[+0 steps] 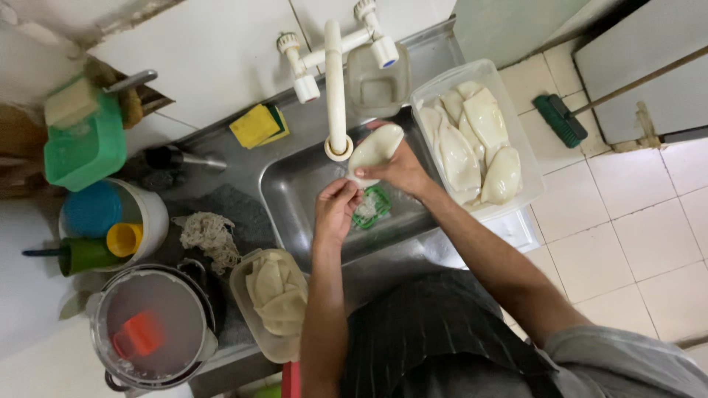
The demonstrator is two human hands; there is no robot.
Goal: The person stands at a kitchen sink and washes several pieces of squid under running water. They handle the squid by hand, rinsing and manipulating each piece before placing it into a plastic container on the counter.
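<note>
Over the steel sink [295, 184], my right hand [402, 169] grips a pale white squid body [376, 147] just below the spout of the white tap [335, 81]. My left hand [335, 210] pinches the squid's lower end with its fingertips. A green drain strainer [375, 206] lies in the sink beneath both hands. A clear tub [516, 140] with several white squid bodies sits on the sink's right. A smaller clear container [274, 302] with flattened pale pieces rests on the near counter by my left forearm.
A yellow-green sponge [258, 125] lies behind the sink. On the left stand a green basket [85, 147], a white bucket with cups [114, 221], a rag [210, 236] and a pot of water [151, 332]. A green broom head [560, 118] rests on the tiled floor.
</note>
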